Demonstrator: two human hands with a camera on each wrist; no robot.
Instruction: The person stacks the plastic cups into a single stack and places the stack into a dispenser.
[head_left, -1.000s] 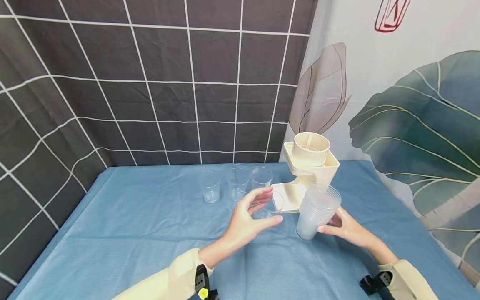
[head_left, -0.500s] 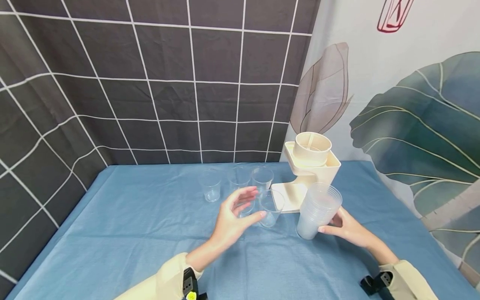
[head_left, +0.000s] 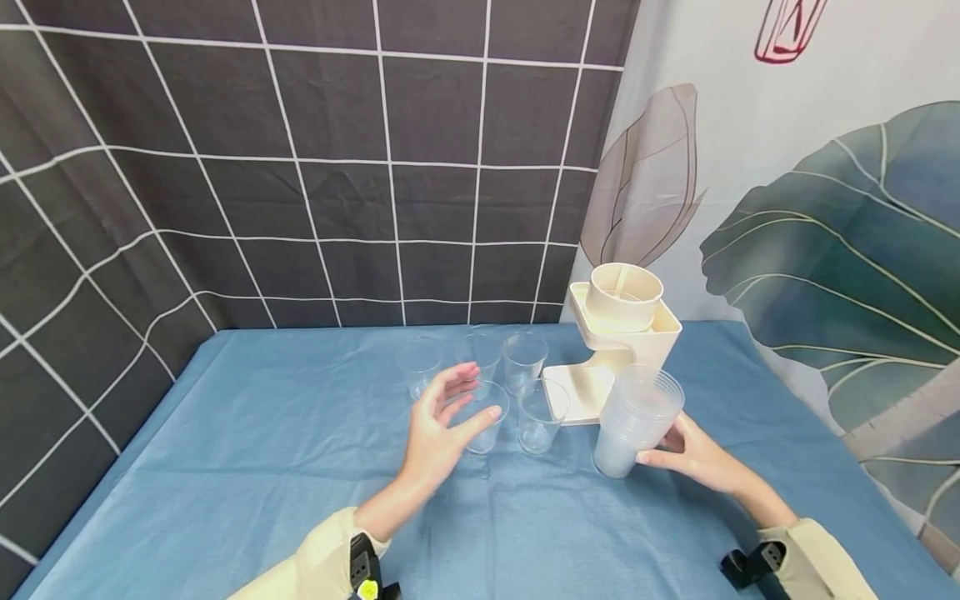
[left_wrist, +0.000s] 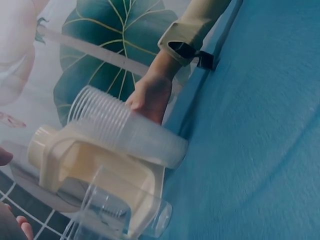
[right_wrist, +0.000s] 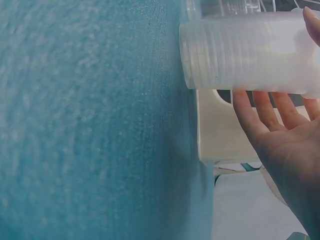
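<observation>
My left hand (head_left: 438, 425) is beside a clear plastic cup (head_left: 486, 440) at the front left of the upright cups, thumb and fingers spread and nothing held. Just right of it stands another clear cup (head_left: 537, 433). My right hand (head_left: 693, 457) grips a tall stack of nested clear plastic cups (head_left: 636, 425), standing slightly tilted on the cloth. In the right wrist view, fingers (right_wrist: 270, 112) lie along one side of the stack and the thumb is on the other. The left wrist view catches only a few fingertips of the left hand at its edge.
A cream-coloured stand (head_left: 630, 342) with a round cup-like top is behind the stack. Three more clear cups, including one cup (head_left: 523, 362) near the stand, form a back row. Blue cloth (head_left: 262, 467) covers the table, with a dark grid curtain (head_left: 315, 200) behind.
My left hand has drawn away leftward from the front right cup, which now stands fully in view. My right hand and the cup stack have stayed in place.
</observation>
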